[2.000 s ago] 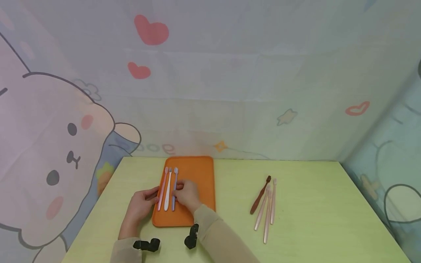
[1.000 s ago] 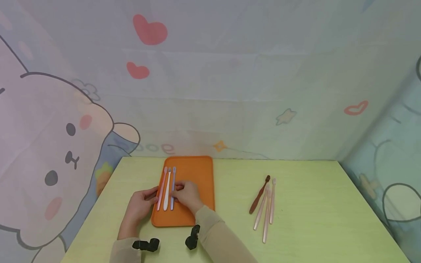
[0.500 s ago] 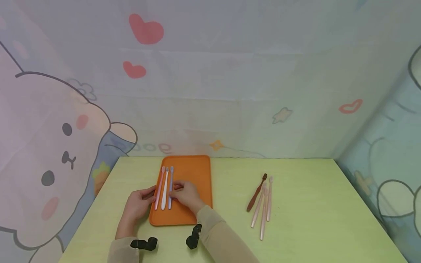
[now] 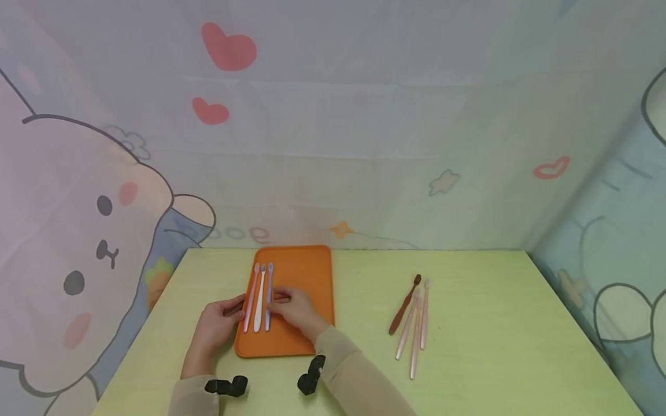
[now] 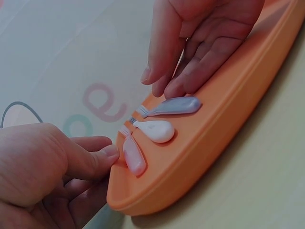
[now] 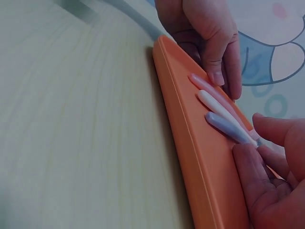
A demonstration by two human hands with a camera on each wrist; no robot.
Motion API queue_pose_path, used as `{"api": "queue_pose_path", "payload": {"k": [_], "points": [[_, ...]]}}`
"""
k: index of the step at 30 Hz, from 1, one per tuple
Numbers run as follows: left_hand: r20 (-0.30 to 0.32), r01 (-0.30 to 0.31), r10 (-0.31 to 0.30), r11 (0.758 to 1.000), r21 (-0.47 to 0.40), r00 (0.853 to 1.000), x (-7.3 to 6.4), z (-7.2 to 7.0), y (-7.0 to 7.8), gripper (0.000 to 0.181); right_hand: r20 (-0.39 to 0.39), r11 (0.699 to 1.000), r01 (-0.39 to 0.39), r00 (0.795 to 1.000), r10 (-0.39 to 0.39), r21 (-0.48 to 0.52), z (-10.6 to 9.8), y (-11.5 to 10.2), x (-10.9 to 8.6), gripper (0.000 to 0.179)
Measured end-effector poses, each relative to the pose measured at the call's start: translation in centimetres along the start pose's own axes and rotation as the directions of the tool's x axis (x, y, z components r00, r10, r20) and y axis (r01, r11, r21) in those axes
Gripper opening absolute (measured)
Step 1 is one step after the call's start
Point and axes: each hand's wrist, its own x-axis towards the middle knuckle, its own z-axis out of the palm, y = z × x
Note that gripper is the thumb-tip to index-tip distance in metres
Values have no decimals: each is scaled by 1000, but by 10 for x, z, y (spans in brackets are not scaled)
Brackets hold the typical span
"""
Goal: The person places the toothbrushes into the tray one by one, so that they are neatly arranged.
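Observation:
In the head view my left hand (image 4: 214,325) holds the near-left side of an orange tray (image 4: 302,268), its thumb over the rim and its fingers along the outer wall. Three toothbrushes lie side by side in the tray's left part, bristle heads toward the back: a pink toothbrush (image 4: 251,300), a white toothbrush (image 4: 259,303) and a purple toothbrush (image 4: 268,315). My right hand (image 6: 276,176) is over the tray, fingers spread apart, fingertips at the right side of the purple toothbrush. Left wrist view: the purple toothbrush's handle end (image 5: 183,105) lies under those fingertips.
Further right on the pale green table (image 4: 484,323) lie a brown toothbrush (image 4: 403,309) and three light pink toothbrushes (image 4: 415,346), some overlapping. A printed cloth backdrop (image 4: 333,127) stands along the table's back edge.
The purple toothbrush's head has shifted slightly left, closer to the white toothbrush, with my right hand beside it. The left hand stays on the tray. The whole head view has drifted a little.

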Motion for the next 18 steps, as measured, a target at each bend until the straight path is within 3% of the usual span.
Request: {"api": "queue_pose_path", "payload": {"k": [11,18], "points": [[-7,-1,1,1000,-1,1000,-1,1,0,46,30,995,-17,999,14,101,-7,7,1,47],[-13,-6,6,1000,10,1000,-1,1,0,45,66,998,-30,997,27,46,-16,5,-5,46]]}}
